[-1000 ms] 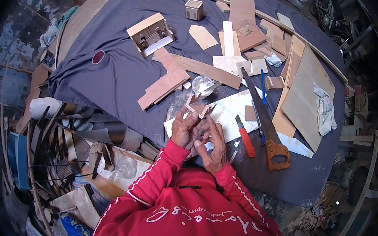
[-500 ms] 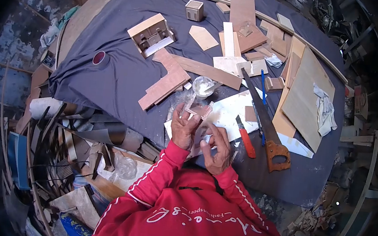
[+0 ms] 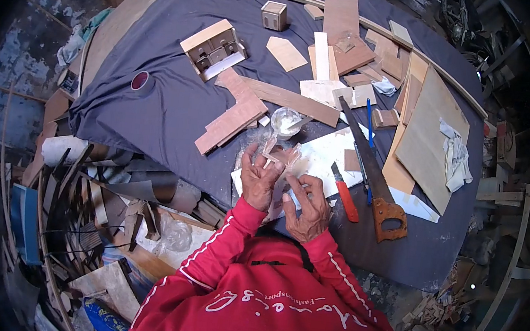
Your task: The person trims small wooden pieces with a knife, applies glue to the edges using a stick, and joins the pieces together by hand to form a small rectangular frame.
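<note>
My left hand (image 3: 258, 184) is closed round a small pinkish wooden piece (image 3: 284, 156) with raised edges, held up over the near edge of the cloth. Just to its right is my right hand (image 3: 307, 209), fingers apart and curved, with nothing visible in it. Beyond the held piece stands a round clear cup (image 3: 286, 122) of white paste with a flat stick across its rim. A white sheet (image 3: 321, 155) lies under and right of the hands. On it rests a red-handled knife (image 3: 346, 198), blade pointing away.
A handsaw (image 3: 388, 207) lies right of the knife beside a blue tool (image 3: 371, 122). Plywood (image 3: 436, 138) leans at the right. A small wooden box (image 3: 273, 16), an open-fronted box (image 3: 215, 49) and a round dark red container (image 3: 139, 80) sit on the dark cloth.
My right hand has shifted slightly right and down, and its fingers have spread. The left hand still holds the small piece, nearly in place.
</note>
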The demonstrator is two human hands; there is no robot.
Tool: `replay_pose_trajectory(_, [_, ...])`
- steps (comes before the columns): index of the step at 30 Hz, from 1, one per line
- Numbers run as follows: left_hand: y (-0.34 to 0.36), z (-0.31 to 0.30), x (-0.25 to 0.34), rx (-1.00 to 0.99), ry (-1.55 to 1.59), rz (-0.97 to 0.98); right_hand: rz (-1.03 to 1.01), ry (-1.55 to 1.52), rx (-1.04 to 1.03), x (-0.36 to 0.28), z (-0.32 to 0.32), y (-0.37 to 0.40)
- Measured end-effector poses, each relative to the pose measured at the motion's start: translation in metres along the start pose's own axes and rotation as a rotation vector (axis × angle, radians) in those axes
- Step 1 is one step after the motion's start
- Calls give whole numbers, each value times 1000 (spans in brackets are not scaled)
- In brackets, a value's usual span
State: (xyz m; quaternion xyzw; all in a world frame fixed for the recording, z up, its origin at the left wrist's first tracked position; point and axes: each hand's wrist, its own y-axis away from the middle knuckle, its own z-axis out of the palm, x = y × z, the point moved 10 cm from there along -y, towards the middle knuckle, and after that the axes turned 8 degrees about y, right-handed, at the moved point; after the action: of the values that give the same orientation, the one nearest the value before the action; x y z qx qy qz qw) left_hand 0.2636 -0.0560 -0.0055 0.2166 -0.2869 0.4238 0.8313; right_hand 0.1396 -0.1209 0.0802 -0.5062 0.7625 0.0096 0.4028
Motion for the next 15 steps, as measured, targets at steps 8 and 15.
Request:
replay_pose_trajectory(8, [1, 3, -4, 36, 121, -72, 68, -112, 67, 18, -2, -1])
replay_pose_trajectory(15, [1, -2, -8, 75, 156, -125, 66, -105, 59, 19, 0, -3])
